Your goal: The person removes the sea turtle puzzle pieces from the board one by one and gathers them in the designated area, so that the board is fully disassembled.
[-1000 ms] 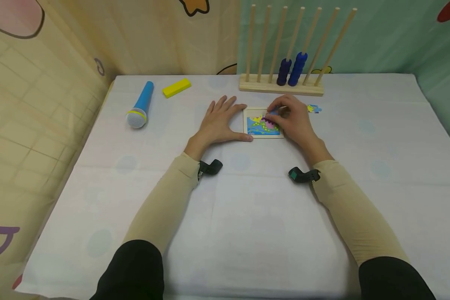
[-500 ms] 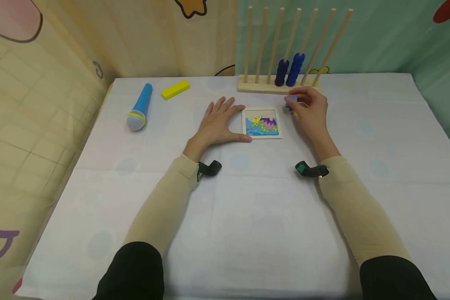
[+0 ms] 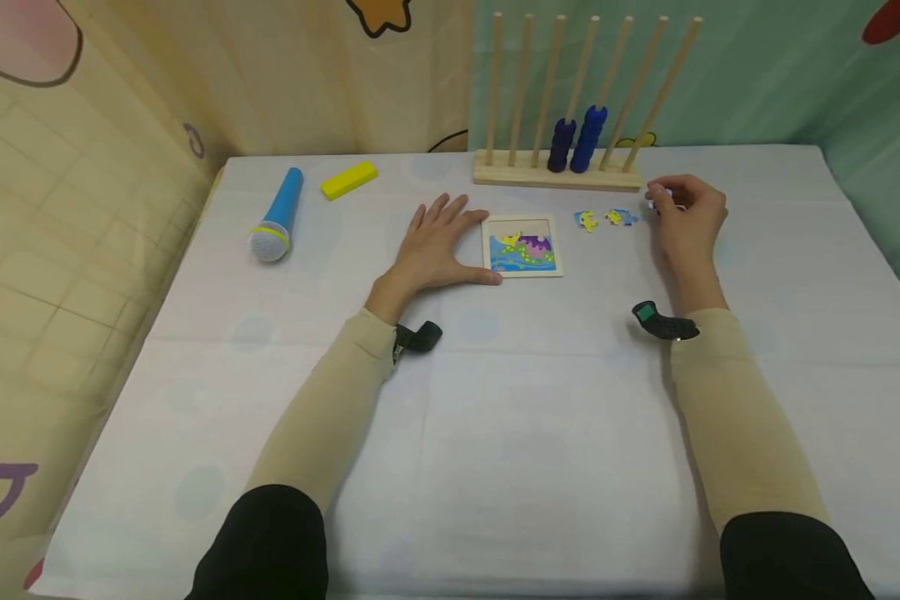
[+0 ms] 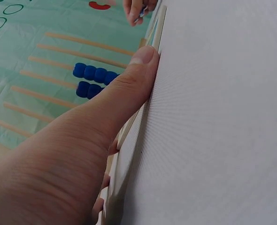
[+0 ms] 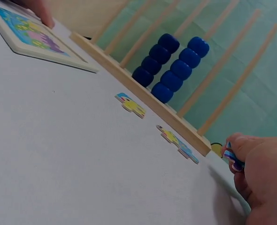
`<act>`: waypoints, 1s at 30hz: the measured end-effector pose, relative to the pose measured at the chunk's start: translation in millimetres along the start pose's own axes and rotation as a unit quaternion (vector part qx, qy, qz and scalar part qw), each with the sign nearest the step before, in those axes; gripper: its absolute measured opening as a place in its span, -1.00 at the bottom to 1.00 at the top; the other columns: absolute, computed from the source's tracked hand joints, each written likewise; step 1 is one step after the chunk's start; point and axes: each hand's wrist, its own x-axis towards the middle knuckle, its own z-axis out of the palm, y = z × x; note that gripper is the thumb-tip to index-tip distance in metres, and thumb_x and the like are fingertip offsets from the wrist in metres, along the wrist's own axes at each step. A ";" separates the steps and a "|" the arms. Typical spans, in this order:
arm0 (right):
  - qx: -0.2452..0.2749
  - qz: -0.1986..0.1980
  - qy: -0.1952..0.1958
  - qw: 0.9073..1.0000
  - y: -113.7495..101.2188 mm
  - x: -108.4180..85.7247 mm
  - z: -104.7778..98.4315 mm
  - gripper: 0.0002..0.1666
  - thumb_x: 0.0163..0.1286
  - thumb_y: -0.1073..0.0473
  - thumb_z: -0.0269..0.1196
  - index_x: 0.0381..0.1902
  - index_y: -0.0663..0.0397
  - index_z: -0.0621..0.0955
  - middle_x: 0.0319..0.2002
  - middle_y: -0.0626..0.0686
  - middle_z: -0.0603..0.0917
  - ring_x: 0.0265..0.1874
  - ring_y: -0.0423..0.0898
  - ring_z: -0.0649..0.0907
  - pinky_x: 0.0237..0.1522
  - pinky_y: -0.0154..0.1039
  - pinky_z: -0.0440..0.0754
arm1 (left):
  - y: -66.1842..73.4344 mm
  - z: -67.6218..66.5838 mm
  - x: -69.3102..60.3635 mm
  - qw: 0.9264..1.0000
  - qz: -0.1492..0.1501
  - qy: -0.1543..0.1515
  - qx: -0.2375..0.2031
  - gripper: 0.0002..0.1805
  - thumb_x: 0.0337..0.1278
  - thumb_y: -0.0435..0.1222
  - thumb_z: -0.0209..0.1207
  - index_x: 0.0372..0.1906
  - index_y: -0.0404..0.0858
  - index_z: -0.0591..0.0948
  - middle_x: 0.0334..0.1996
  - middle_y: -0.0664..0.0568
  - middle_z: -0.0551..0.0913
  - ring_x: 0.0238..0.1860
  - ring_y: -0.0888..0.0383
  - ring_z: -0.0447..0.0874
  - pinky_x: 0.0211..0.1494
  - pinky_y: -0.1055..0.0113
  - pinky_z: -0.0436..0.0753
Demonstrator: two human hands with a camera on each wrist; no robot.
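A small framed puzzle (image 3: 523, 253) lies flat, its lower part filled with colourful pieces and a bare strip along its top. My left hand (image 3: 435, 243) rests at its left side, fingers spread, thumb at the lower-left corner and index fingertip at the upper-left. To the right, my right hand (image 3: 686, 221) pinches a puzzle piece (image 5: 233, 158), mostly covered by the fingers. Between the frame and that hand lie two loose pieces, a yellow-and-blue one (image 3: 587, 221) and another (image 3: 621, 217).
Behind the puzzle stands a wooden rack (image 3: 557, 173) with upright rods, two carrying blue beads (image 3: 590, 139). At the back left lie a blue toy microphone (image 3: 279, 215) and a yellow block (image 3: 349, 180). A white cloth (image 3: 495, 433) covers the table.
My right hand has moved from the puzzle frame to the far right. A piece it held half a second ago now lies beside the other loose one, and it pinches a different piece. My left hand stays put.
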 end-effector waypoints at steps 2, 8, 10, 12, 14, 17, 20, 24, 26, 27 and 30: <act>-0.018 0.004 0.002 1.000 3.0 0.9 -2.9 -0.72 0.55 0.03 0.30 0.05 0.00 0.79 -0.36 -0.42 0.65 -0.25 -0.43 0.59 -0.15 -0.54 0.50 | 0.0 0.3 -0.2 1.000 -0.001 0.000 -0.001 0.17 -0.10 0.49 0.36 0.65 0.20 0.23 0.74 0.05 -0.05 0.75 -0.03 -0.34 0.75 -0.04 -0.39; -0.096 0.000 -0.020 0.995 5.2 -0.3 -6.6 -0.64 0.59 -0.03 0.25 0.12 0.05 0.76 -0.36 -0.44 0.52 -0.22 -0.45 0.46 0.12 -0.40 0.39 | 0.0 1.3 -0.4 1.000 0.000 0.000 -0.003 0.17 -0.10 0.49 0.35 0.65 0.20 0.23 0.75 0.06 -0.06 0.75 -0.02 -0.34 0.74 -0.04 -0.40; -0.122 -0.002 -0.032 0.992 5.1 -0.7 -6.4 -0.60 0.61 -0.06 0.23 0.16 0.07 0.73 -0.35 -0.43 0.48 -0.19 -0.43 0.40 0.24 -0.29 0.32 | 0.1 1.2 -0.6 1.000 0.000 0.001 -0.002 0.17 -0.10 0.50 0.35 0.65 0.20 0.23 0.75 0.06 -0.06 0.75 -0.02 -0.34 0.74 -0.04 -0.40; -0.143 -0.004 -0.043 0.989 4.6 -1.3 -5.8 -0.56 0.62 -0.08 0.21 0.19 0.10 0.72 -0.33 -0.40 0.45 -0.16 -0.41 0.34 0.30 -0.19 0.29 | 0.0 1.0 -0.8 1.000 0.001 0.001 -0.001 0.18 -0.10 0.50 0.35 0.65 0.20 0.23 0.75 0.06 -0.06 0.75 -0.02 -0.35 0.74 -0.04 -0.40; -0.155 -0.003 -0.049 0.987 4.3 -1.6 -5.1 -0.53 0.63 -0.10 0.19 0.20 0.11 0.71 -0.31 -0.37 0.46 -0.14 -0.38 0.33 0.32 -0.16 0.26 | 0.0 0.9 -0.8 1.000 0.001 0.001 0.000 0.18 -0.11 0.50 0.35 0.65 0.21 0.23 0.75 0.06 -0.06 0.75 -0.01 -0.35 0.74 -0.04 -0.40; -0.167 0.001 -0.055 0.984 3.0 -1.7 -3.9 -0.52 0.64 -0.11 0.16 0.21 0.11 0.70 -0.25 -0.28 0.50 -0.10 -0.31 0.34 0.28 -0.16 0.28 | -0.3 0.4 -0.9 1.000 0.002 0.002 0.001 0.18 -0.11 0.49 0.36 0.65 0.20 0.23 0.75 0.06 -0.06 0.75 -0.02 -0.34 0.74 -0.04 -0.40; -0.176 0.001 -0.059 0.983 2.4 -1.7 -3.0 -0.51 0.66 -0.11 0.13 0.23 0.11 0.69 -0.17 -0.18 0.54 -0.05 -0.22 0.39 0.28 -0.15 0.31 | -0.3 0.1 -0.8 1.000 0.002 0.003 -0.001 0.18 -0.11 0.49 0.37 0.65 0.20 0.23 0.74 0.05 -0.05 0.75 -0.03 -0.34 0.74 -0.05 -0.39; -0.181 -0.004 -0.049 0.982 2.8 -2.1 -2.5 -0.51 0.67 -0.11 0.12 0.23 0.12 0.69 -0.09 -0.14 0.56 0.05 -0.17 0.40 0.33 -0.12 0.31 | -0.7 0.4 -0.1 1.000 0.003 0.005 -0.001 0.18 -0.11 0.49 0.36 0.65 0.20 0.23 0.75 0.06 -0.06 0.75 -0.02 -0.34 0.74 -0.05 -0.40; -0.175 -0.006 -0.036 0.984 2.5 -3.0 -1.9 -0.51 0.67 -0.11 0.12 0.21 0.11 0.71 -0.07 -0.12 0.56 0.09 -0.18 0.39 0.34 -0.13 0.30 | -0.7 0.4 -0.2 1.000 0.004 0.006 -0.002 0.18 -0.10 0.49 0.36 0.65 0.19 0.23 0.75 0.06 -0.06 0.75 -0.02 -0.34 0.74 -0.04 -0.40; -0.171 -0.003 -0.032 0.985 1.7 -3.9 -1.0 -0.52 0.66 -0.11 0.12 0.22 0.09 0.71 -0.05 -0.14 0.56 0.11 -0.21 0.38 0.34 -0.14 0.29 | -0.6 0.2 -0.3 1.000 0.004 0.005 -0.002 0.18 -0.10 0.48 0.36 0.65 0.19 0.23 0.75 0.06 -0.06 0.75 -0.02 -0.34 0.74 -0.04 -0.40; -0.155 -0.011 -0.022 0.988 -2.1 -8.3 4.3 -0.53 0.66 -0.11 0.13 0.22 0.06 0.70 0.00 -0.10 0.57 0.16 -0.20 0.38 0.31 -0.19 0.31 | -0.4 0.3 -0.9 1.000 0.004 0.004 -0.003 0.18 -0.09 0.48 0.37 0.65 0.19 0.23 0.75 0.06 -0.07 0.75 -0.03 -0.35 0.74 -0.04 -0.40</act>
